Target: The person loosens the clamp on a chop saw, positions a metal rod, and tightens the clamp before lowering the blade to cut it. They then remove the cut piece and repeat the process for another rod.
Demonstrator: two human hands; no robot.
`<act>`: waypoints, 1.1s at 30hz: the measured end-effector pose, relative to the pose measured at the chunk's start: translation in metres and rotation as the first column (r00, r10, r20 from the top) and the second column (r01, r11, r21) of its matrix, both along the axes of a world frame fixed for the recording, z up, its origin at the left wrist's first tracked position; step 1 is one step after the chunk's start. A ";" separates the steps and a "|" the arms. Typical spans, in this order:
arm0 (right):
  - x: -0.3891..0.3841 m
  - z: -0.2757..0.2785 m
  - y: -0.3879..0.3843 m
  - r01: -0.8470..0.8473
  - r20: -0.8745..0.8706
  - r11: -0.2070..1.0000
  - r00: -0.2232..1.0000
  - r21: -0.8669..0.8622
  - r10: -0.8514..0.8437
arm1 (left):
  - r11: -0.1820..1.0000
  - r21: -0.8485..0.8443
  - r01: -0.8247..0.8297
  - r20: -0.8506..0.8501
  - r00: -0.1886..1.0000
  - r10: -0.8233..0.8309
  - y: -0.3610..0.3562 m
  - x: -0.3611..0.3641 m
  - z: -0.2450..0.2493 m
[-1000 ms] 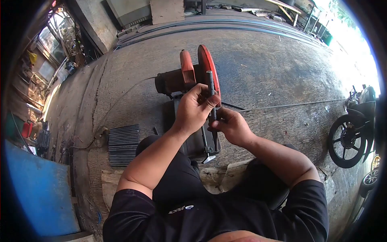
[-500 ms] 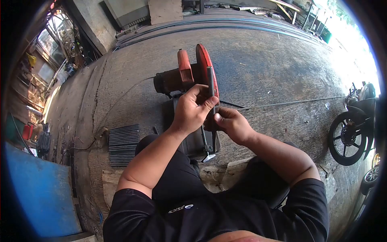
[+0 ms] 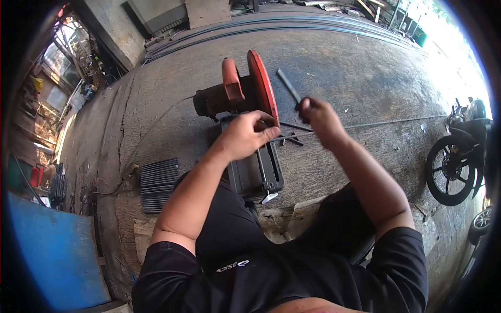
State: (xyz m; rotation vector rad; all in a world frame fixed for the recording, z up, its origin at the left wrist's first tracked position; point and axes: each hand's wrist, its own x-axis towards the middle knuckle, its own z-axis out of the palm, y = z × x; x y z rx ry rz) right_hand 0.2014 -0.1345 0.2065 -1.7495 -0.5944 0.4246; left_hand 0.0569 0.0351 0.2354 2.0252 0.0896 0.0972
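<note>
The right hand [image 3: 319, 116] pinches a short dark steel bar [image 3: 288, 85] pointing toward eleven o'clock. The left hand [image 3: 241, 136], curled with its contents unclear, lies at eight o'clock from the bar, over the red-guarded chop saw [image 3: 258, 83].

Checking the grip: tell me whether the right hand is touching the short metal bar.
Touching. The head view shows the right hand closed around the lower end of the metal bar.

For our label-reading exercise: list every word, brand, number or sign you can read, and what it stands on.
"asics": white logo on the black shirt, seen upside down.
No readable text shows on the red cut-off saw, the metal rod or the motorcycle.
</note>
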 end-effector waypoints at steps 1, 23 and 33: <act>0.017 0.005 -0.002 -0.008 0.049 1.000 0.999 0.020 0.007 | 1.000 0.008 -0.008 0.076 0.997 0.007 0.002 -0.002 0.008; 0.152 -0.152 0.034 -0.009 0.481 0.768 0.775 -0.641 0.410 | 0.699 -0.546 -0.462 -0.093 0.863 0.497 0.096 0.093 0.019; 0.132 -0.153 0.042 -0.047 0.407 0.750 0.816 -0.660 0.410 | 0.719 -0.550 -0.426 -0.030 0.870 0.492 0.115 0.103 0.024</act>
